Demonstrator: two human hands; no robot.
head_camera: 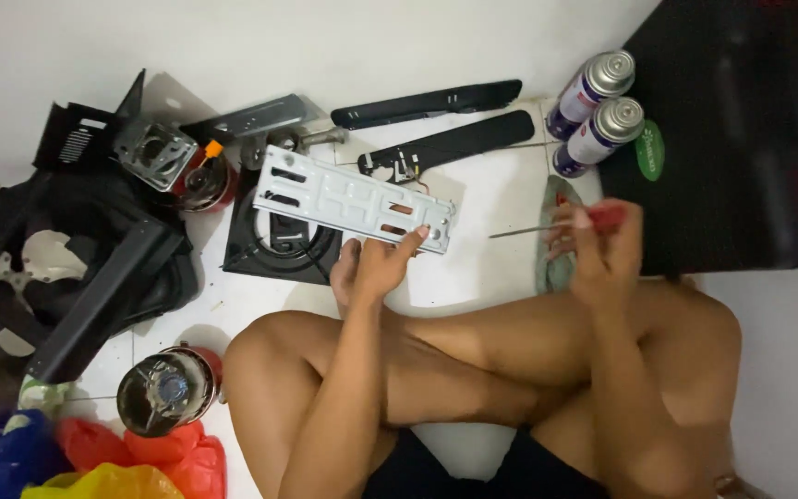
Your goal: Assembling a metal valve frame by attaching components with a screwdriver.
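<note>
Red-handled screwdriver (561, 223) lying nearly horizontal, tip pointing left, right hand (602, 249) with closed grip on its handle, left hand (373, 268) pinching grey metal plate (353, 199) edge, plate long axis sloping down-right

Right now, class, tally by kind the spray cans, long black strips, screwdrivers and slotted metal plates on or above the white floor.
Spray cans: 2
Long black strips: 2
Screwdriver, in right hand: 1
Slotted metal plate, held by left hand: 1
Total: 6
</note>
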